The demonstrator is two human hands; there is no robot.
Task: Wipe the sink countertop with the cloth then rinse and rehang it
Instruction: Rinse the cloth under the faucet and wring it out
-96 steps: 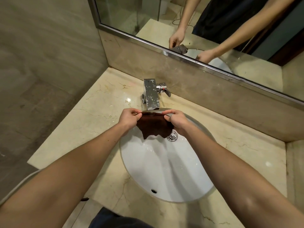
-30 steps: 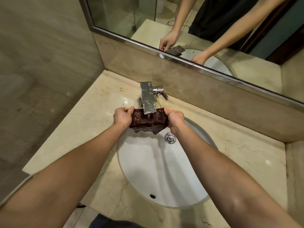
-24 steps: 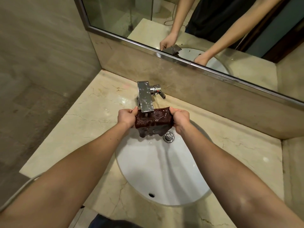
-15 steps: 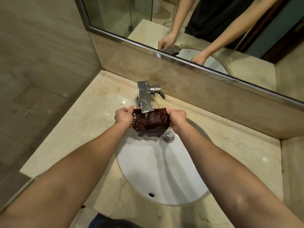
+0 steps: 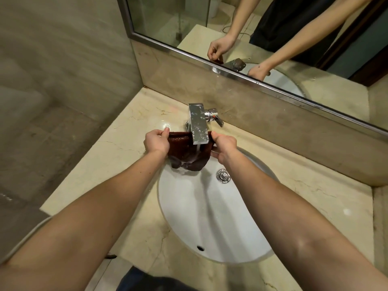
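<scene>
My left hand (image 5: 156,142) and right hand (image 5: 224,148) each have fingers clamped on an upper corner of the dark brown cloth (image 5: 184,153) — it hangs spread between them over the back of the white sink (image 5: 189,206). Water from the chrome faucet (image 5: 198,124) strikes the cloth's middle — its lower edge sags, wet. The marble counter (image 5: 117,152) surrounds the basin.

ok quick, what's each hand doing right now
Left hand: closed on the left edge of the wet dark brown cloth.
Right hand: closed on the cloth's right edge.
</scene>
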